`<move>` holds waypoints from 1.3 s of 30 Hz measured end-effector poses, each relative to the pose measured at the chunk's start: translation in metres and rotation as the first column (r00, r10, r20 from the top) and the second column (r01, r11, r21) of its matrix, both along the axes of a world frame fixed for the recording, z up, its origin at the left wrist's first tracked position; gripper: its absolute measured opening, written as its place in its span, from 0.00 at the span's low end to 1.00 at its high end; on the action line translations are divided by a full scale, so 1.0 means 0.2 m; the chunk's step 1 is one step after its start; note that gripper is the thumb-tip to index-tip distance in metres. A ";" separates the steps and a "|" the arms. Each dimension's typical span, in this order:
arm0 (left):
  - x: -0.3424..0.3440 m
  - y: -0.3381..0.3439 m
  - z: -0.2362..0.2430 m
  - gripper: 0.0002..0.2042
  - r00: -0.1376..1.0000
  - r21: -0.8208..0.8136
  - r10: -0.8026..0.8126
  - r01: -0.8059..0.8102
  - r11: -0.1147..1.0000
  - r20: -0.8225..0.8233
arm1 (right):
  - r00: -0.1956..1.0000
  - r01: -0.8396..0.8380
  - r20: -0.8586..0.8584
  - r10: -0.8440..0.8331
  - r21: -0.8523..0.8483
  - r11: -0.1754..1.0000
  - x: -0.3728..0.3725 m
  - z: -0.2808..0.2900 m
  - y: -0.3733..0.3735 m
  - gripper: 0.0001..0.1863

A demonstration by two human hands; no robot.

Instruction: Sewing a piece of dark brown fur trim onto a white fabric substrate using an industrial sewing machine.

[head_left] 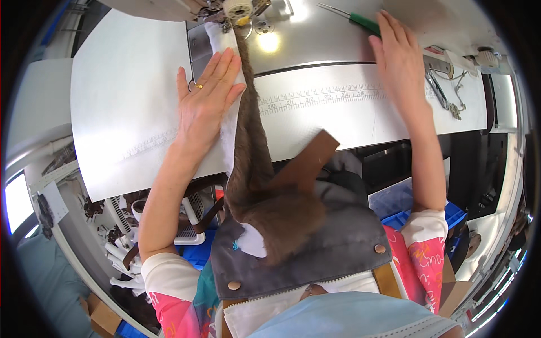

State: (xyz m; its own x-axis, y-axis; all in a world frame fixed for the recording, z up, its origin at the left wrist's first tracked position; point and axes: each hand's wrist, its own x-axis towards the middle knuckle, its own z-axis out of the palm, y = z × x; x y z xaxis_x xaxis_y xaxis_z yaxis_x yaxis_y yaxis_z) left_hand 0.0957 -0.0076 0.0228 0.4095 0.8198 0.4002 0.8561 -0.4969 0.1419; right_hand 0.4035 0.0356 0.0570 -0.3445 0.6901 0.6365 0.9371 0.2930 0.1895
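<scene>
Pressing your left hand (208,96) flat, fingers spread, you pin the white-backed brown fur strip (251,129) to the table (129,84) near the sewing machine (236,8); your right hand (397,59), fingers extended, touches green-handled tweezers (360,21).

The person wears a grey apron (332,248) with round brass snaps over a pink patterned top with white cuffs at the short sleeves. A gold ring (198,86) sits on the left hand (205,101), and a pale blue face mask (360,318) shows at the lower edge.
</scene>
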 end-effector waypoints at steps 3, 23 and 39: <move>-0.01 0.00 -0.01 0.21 1.000 0.005 0.006 -0.006 1.000 -0.018 | 0.996 0.032 0.085 -0.022 -0.115 0.993 0.05 -0.02 0.03 0.08; -0.02 -0.01 -0.03 0.22 0.999 -0.017 0.014 -0.014 1.000 -0.034 | 0.916 -0.264 -0.400 0.029 -0.546 0.795 -0.73 -0.08 -0.30 0.20; -0.03 -0.01 0.01 0.19 0.999 -0.065 0.014 -0.017 0.998 -0.048 | 0.796 -0.592 -0.529 0.295 -0.574 0.566 -0.38 -0.01 -0.30 0.24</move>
